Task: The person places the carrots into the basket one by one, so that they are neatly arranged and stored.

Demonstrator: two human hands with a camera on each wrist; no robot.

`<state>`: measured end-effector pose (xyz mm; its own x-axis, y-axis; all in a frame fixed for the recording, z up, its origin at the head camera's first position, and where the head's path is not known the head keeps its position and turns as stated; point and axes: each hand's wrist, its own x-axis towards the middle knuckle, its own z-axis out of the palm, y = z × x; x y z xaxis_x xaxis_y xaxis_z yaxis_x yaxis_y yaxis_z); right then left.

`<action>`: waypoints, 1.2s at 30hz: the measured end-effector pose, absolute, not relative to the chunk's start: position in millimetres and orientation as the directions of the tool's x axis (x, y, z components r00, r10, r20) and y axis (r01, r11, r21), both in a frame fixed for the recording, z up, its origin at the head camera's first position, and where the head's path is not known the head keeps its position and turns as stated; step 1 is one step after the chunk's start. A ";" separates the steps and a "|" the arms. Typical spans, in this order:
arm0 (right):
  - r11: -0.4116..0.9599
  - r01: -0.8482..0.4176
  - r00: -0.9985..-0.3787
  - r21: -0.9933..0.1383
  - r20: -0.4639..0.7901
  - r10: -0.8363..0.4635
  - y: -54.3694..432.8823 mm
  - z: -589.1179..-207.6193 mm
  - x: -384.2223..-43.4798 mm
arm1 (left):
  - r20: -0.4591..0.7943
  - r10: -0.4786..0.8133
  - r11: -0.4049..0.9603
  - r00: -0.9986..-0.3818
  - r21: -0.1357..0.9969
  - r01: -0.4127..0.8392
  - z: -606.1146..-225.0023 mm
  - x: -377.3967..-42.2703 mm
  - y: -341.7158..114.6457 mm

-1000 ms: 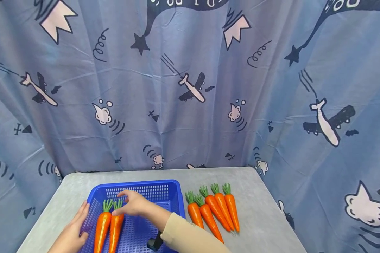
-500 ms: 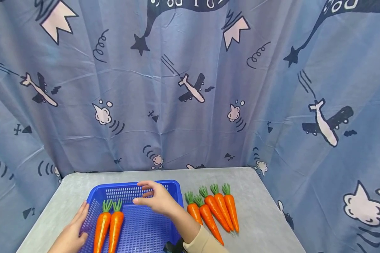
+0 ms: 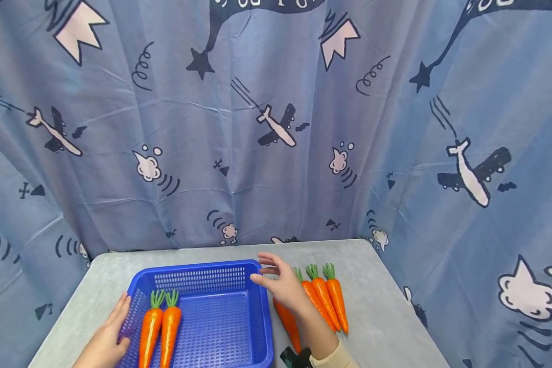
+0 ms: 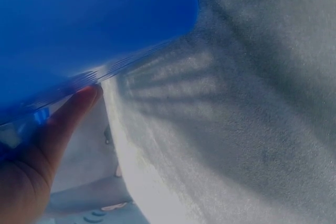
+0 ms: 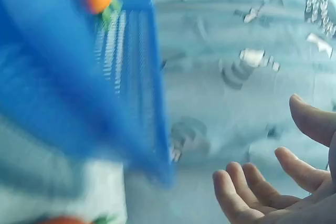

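A blue plastic basket (image 3: 213, 327) with mesh walls sits on the table. Two orange carrots with green tops, the left one (image 3: 151, 329) and the right one (image 3: 170, 327), lie side by side along its left part. My left hand (image 3: 102, 335) rests with extended fingers against the basket's left side; in the left wrist view its thumb (image 4: 73, 116) touches the basket wall. Over the basket's right rim, my right hand (image 3: 282, 286) holds nothing, its fingers spread and slightly bent. Beneath that arm lies another carrot (image 3: 288, 323), partly hidden.
More carrots (image 3: 337, 304) lie in a slanted row on the grey table (image 3: 386, 327), right of the basket, tops pointing away. A blue patterned curtain (image 3: 239, 168) hangs behind the table. The right wrist view is blurred around the basket (image 5: 113, 124).
My right hand has let go of the right carrot in the basket and moved right, across the basket to its right rim. The left hand stays at the basket's left side.
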<state>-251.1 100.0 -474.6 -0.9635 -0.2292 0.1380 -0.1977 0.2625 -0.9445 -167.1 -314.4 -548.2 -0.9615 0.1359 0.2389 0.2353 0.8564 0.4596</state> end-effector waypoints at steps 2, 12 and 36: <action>0.251 -0.183 -0.973 -0.950 0.138 -0.186 115.7 -482.4 -251.5 | 0.309 0.144 0.854 -0.940 0.441 0.276 -553.6 -166.6 -314.7; 0.359 -0.083 -0.992 -0.930 0.111 0.056 200.4 -530.5 -255.3 | 0.305 0.134 0.866 -0.943 0.427 0.261 -556.1 -165.9 -316.5; 0.552 0.175 -0.985 -0.816 -0.154 0.084 284.0 -580.7 -281.8 | 0.196 0.123 0.879 -0.973 0.433 0.199 -548.3 -170.4 -315.4</action>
